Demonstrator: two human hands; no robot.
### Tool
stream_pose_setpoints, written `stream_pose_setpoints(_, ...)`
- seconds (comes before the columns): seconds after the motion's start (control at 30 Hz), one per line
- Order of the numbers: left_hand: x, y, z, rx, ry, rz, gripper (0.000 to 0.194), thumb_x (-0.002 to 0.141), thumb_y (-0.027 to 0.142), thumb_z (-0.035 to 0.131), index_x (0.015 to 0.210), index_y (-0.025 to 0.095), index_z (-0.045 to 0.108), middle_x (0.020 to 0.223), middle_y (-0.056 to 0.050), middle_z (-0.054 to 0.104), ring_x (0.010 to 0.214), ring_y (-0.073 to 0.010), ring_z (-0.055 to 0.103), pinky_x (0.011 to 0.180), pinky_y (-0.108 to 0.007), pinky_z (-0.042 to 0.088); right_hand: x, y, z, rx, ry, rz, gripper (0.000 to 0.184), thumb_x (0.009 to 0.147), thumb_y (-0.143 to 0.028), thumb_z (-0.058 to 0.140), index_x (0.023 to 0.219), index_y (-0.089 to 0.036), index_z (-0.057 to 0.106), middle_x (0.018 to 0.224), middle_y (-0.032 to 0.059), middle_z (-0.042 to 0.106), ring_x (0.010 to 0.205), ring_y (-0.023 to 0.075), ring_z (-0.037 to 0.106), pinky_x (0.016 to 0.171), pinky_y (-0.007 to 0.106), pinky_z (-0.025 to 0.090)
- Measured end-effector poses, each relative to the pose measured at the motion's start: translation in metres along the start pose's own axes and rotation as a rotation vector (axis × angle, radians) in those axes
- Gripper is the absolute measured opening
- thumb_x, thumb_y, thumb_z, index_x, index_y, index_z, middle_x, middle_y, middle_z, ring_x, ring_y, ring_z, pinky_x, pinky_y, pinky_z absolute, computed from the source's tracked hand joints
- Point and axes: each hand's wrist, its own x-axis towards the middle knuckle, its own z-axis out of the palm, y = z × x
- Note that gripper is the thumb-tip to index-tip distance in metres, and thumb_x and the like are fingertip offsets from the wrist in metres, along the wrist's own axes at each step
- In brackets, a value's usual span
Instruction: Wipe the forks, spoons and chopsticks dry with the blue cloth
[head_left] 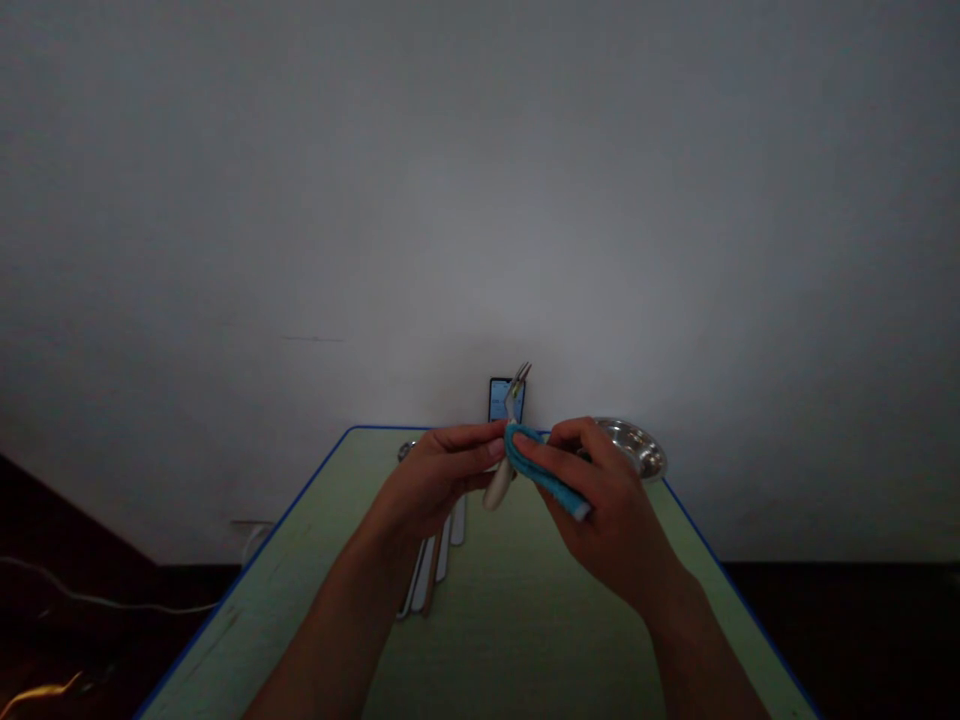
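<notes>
Blue cloth pinched in the right hand wraps a light, stiff, slippery-looking metal fork, which the left hand grips near its pale handle.

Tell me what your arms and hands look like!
The left hand and right hand are bare, with no gloves. The left forearm and right forearm are bare too. No sleeve shows, and I can see no watch, ring or band.
</notes>
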Motion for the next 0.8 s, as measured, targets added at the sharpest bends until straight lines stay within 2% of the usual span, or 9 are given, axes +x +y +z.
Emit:
stream_pose_setpoints(0.23, 0.0001, 0.002, 0.0016, -0.03, -0.002, 0.011, 0.023, 0.057, 0.016, 0.08, 0.079, 0.017, 0.075, 0.077, -0.004, 0.073, 0.067, -0.0135, 0.063, 0.063, -0.024, 0.05, 0.0004, -0.001, 0.0001, 0.025, -0.006, -0.005, 0.049, 0.077, -0.004, 0.051, 0.121, -0.026, 0.054, 0.099, 0.0051, 0.046, 0.092, 0.0168, 0.048, 0.078, 0.034, 0.046)
stream_pose_setpoints(0.43, 0.0019, 0.0009, -0.001, -0.034, 0.003, 0.017, 0.024, 0.058, 0.015, 0.08, 0.082, 0.018, 0.074, 0.076, -0.003, 0.073, 0.068, -0.0116, 0.064, 0.063, -0.02, 0.05, 0.0002, -0.0006, -0.0015, 0.032, -0.033, -0.017, 0.051, 0.074, -0.002, 0.053, 0.121, -0.023, 0.054, 0.099, 0.0049, 0.046, 0.094, 0.0159, 0.047, 0.081, 0.032, 0.044)
stream_pose_setpoints(0.8, 0.0024, 0.0002, -0.0005, -0.062, -0.015, 0.038, 0.022, 0.059, 0.014, 0.079, 0.08, 0.017, 0.073, 0.078, -0.003, 0.072, 0.066, -0.0117, 0.064, 0.059, -0.02, 0.05, 0.001, -0.0005, -0.0026, 0.02, -0.048, -0.02, 0.048, 0.077, -0.006, 0.052, 0.12, -0.026, 0.054, 0.098, 0.0048, 0.047, 0.091, 0.0162, 0.048, 0.078, 0.034, 0.046)
